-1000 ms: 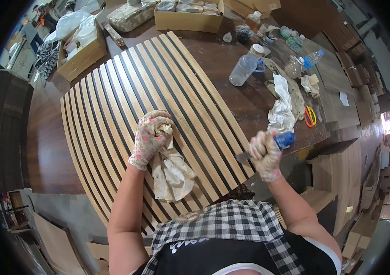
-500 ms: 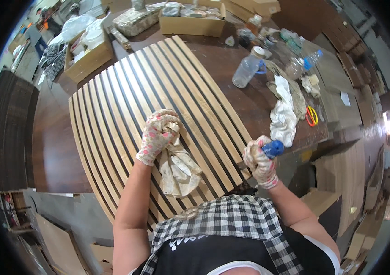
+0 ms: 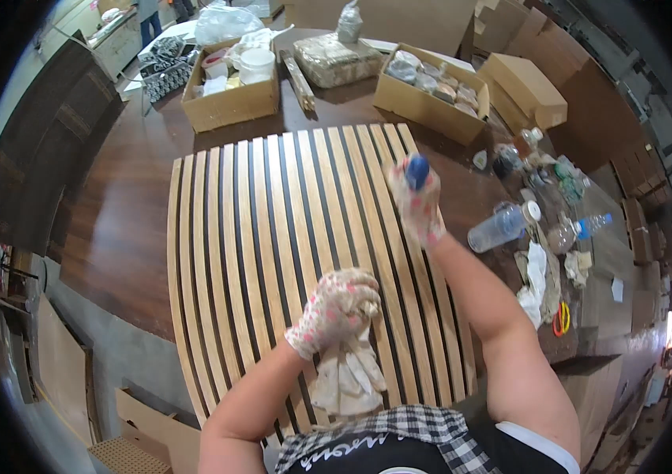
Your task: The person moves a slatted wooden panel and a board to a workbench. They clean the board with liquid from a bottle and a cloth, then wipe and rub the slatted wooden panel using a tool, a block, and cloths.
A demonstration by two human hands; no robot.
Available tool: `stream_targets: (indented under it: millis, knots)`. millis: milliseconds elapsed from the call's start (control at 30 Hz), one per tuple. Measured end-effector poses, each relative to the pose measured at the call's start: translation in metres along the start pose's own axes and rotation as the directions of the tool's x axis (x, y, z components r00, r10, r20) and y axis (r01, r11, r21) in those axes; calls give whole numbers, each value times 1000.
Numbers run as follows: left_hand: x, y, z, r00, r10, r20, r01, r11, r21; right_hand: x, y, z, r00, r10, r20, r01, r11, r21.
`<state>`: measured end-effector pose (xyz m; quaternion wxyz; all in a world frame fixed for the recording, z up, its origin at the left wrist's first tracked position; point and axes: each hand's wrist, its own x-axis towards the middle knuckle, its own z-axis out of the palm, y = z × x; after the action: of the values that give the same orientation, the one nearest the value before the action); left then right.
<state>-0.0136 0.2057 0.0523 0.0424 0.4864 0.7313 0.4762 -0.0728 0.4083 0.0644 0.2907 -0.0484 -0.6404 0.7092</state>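
The left hand (image 3: 336, 310), gloved, has its grip bunched tight around a crumpled pale rag (image 3: 345, 371), pressed onto the slatted wooden panel (image 3: 273, 237) low in the frame's centre. The right hand (image 3: 417, 207), also gloved, closes its grip on a blue-capped tool (image 3: 416, 170) held upright above the panel's upper right slats. The panel lies on a dark tabletop (image 3: 123, 229). A clear plastic bottle (image 3: 502, 227) lies right of the panel.

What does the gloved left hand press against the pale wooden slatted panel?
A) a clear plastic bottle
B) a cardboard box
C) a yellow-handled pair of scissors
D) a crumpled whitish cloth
D: the left hand in its floral glove bunches a crumpled whitish cloth on the pale wooden slatted panel, while the clear plastic bottle lies off to the side.
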Motion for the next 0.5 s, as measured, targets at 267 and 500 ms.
stream_targets:
  millis: [267, 500]
  knots:
    - [4, 7, 4, 994, -56, 98, 63, 996, -62, 192, 47, 19, 969, 189, -160, -108, 903, 415]
    - [7, -2, 2, 999, 9, 38, -8, 1000, -27, 113, 20, -6, 974, 211, -82, -145, 858, 493]
